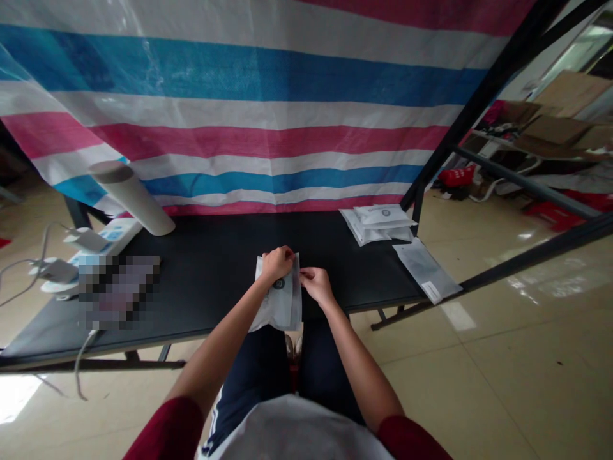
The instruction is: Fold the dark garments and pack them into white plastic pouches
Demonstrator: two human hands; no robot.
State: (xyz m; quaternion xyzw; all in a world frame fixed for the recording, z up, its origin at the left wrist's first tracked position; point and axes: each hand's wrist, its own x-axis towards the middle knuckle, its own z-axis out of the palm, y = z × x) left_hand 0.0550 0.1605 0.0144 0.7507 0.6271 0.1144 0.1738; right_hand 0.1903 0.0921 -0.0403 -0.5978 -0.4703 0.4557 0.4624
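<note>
A white, translucent plastic pouch with a dark round logo lies at the front edge of the black tabletop, its lower end hanging over my lap. My left hand is closed on its upper part, fingers curled at the top edge. At the pouch's right edge, my right hand is closed in a pinch, thumb and forefinger together on that edge. The exact fingertip contact is too small to make out. What the pouch contains is hidden.
A stack of similar filled pouches lies back right, with a flat pouch overhanging the right edge. To the left are a tilted white bottle, a power strip with chargers and a blurred phone. A striped sheet hangs behind.
</note>
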